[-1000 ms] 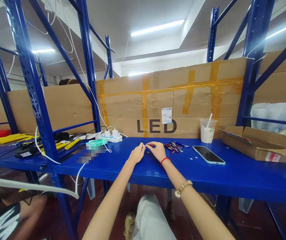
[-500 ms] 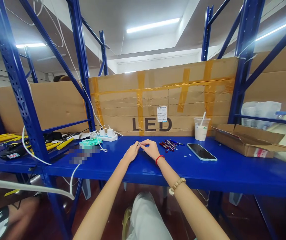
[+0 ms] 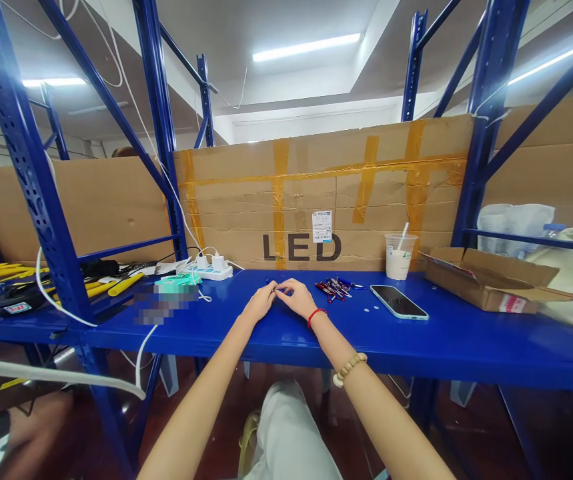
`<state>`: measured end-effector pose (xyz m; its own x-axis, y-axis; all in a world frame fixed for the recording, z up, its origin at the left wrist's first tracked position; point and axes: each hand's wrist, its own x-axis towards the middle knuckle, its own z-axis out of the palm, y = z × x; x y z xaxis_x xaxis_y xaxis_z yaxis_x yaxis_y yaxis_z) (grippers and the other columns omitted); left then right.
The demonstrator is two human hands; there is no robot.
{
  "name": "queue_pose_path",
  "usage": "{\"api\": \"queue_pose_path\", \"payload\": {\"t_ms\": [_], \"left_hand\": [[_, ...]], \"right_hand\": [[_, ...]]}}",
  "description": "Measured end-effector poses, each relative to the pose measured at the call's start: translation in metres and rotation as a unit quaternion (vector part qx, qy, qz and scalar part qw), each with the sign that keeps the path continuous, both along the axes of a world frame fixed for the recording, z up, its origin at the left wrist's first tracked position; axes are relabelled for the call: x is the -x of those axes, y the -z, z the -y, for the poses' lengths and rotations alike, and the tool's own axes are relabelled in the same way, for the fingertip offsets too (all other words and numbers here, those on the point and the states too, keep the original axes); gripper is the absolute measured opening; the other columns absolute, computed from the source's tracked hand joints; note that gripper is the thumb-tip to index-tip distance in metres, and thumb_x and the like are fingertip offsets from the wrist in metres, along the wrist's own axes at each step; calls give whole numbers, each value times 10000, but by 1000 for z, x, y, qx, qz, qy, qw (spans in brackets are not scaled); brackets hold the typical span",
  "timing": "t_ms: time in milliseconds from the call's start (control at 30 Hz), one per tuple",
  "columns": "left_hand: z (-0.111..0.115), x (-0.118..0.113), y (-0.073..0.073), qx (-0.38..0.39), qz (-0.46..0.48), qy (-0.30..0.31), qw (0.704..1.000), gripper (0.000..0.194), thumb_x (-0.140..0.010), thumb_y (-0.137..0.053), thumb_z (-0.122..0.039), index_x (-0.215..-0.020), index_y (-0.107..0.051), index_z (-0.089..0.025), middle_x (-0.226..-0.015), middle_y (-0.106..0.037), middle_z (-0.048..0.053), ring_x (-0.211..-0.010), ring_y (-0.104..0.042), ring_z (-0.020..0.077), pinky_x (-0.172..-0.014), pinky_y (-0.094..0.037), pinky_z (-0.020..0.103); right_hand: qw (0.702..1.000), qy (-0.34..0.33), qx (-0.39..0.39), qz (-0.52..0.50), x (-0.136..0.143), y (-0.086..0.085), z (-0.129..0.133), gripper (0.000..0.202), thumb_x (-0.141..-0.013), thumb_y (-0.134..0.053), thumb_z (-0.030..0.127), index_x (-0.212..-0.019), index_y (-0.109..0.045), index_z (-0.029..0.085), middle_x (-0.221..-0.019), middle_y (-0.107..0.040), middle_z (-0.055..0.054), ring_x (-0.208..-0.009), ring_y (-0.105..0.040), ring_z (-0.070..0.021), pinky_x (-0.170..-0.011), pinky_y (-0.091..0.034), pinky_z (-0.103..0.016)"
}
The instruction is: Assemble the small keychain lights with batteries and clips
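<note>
Just above the blue tabletop (image 3: 286,333), my two hands meet at the fingertips. My left hand (image 3: 261,301) is closed with fingers bent around a small item, too small and covered to name. My right hand (image 3: 297,297), with a red string at the wrist, pinches at the same spot, thumb and forefinger pressed together. To the right of it lies a small pile of slim red, blue and dark pieces (image 3: 333,289), shiny in places; their kind is hard to make out.
Right of the pile are a phone (image 3: 399,302), a cup with a straw (image 3: 399,259) and an open cardboard box (image 3: 483,283). A white power strip (image 3: 211,271), a green packet (image 3: 179,285) and cables lie left. A cardboard wall (image 3: 246,200) closes the back; blue posts (image 3: 163,133) stand at the sides.
The view has shifted slightly, so everything sits a little further left. Both hands stay together; the fingers of my right hand have moved slightly against the left.
</note>
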<state>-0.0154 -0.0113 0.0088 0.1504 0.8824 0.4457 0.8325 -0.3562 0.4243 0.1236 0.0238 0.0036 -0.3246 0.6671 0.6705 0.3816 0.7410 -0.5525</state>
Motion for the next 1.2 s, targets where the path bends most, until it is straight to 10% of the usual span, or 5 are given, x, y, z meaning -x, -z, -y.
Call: {"api": "queue_pose_path", "payload": {"t_ms": [367, 733, 1200], "left_hand": [[2, -1, -2, -19, -3, -108, 994, 182, -914, -299, -335, -906, -446, -228, -947, -606, 53, -926, -570, 202, -742, -407, 290], [1, -2, 0, -35, -6, -73, 997, 260, -897, -355, -377, -831, -541, -208, -906, -612, 44, -889, -569, 187, -771, -427, 280], [-8, 4, 4, -37, 24, -15, 999, 156, -874, -399, -267, -884, -539, -199, -884, -599, 30, -817, -558, 154, -792, -434, 268]], "right_hand": [[988, 139, 48, 51, -9, 1, -4, 179, -819, -524, 288, -902, -658, 204, -947, -645, -59, -823, -577, -170, -763, -402, -335], [981, 139, 29, 132, -8, 6, 0, 79, -710, -680, 312, -678, -724, 255, -958, -618, -63, -949, -476, -233, -833, -292, -421], [991, 128, 14, -34, -9, -6, 1, 153, -806, -555, 296, -827, -692, 233, -843, -713, -20, -746, -643, -154, -706, -471, -266]]}}
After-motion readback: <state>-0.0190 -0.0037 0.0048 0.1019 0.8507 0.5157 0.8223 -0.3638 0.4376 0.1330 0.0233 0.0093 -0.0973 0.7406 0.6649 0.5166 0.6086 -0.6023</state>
